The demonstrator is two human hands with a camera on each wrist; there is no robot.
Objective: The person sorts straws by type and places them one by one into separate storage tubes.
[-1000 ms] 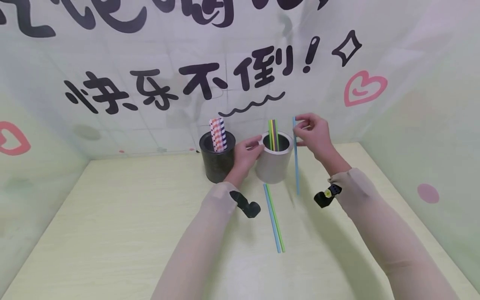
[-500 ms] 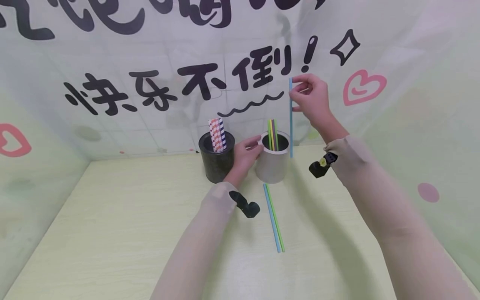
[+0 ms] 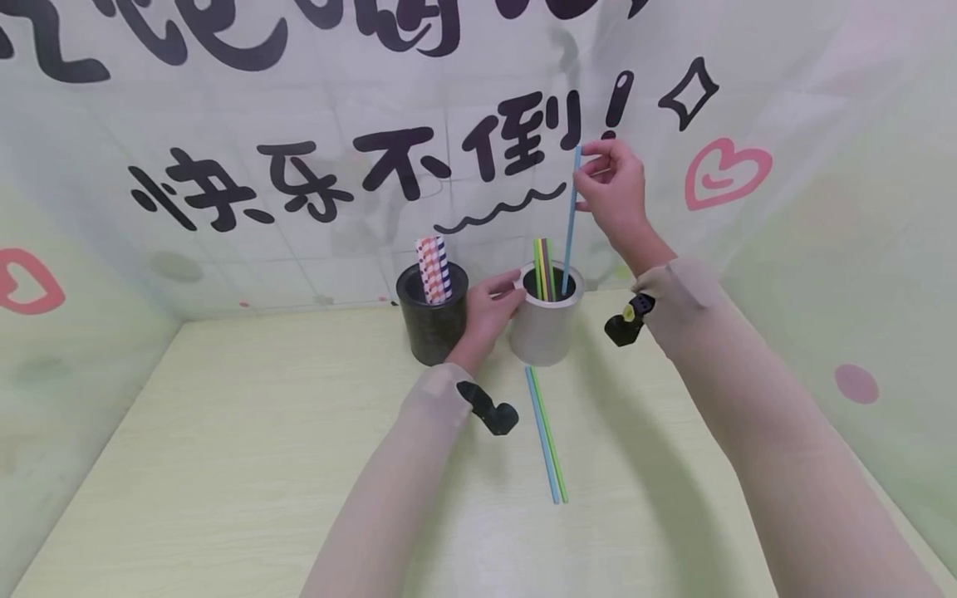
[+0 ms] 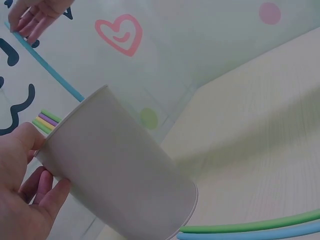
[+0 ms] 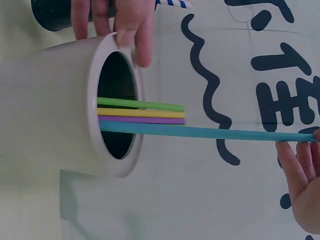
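My right hand [image 3: 616, 187] pinches a blue drinking straw [image 3: 571, 228] near its top. Its lower end is inside the mouth of the white cup [image 3: 546, 336], and the straw leans slightly. Several straws [image 5: 145, 114] in green, yellow and purple stand in that cup. At the cup's left rim my left hand [image 3: 493, 311] holds on, with a finger over the edge and others along the outer wall in the left wrist view. The bottom of the cup's inside is hidden.
Left of the white cup stands a black cup [image 3: 434, 336] with striped paper straws [image 3: 434, 270]. A blue straw [image 3: 542, 436] and a green straw [image 3: 551, 440] lie side by side on the table [image 3: 247, 465]. A printed wall sheet [image 3: 336, 100] rises behind.
My right hand lifted the blue straw from beside the white cup, moved left over it and brought the straw's lower end into the mouth. My left hand has stayed at the rim.
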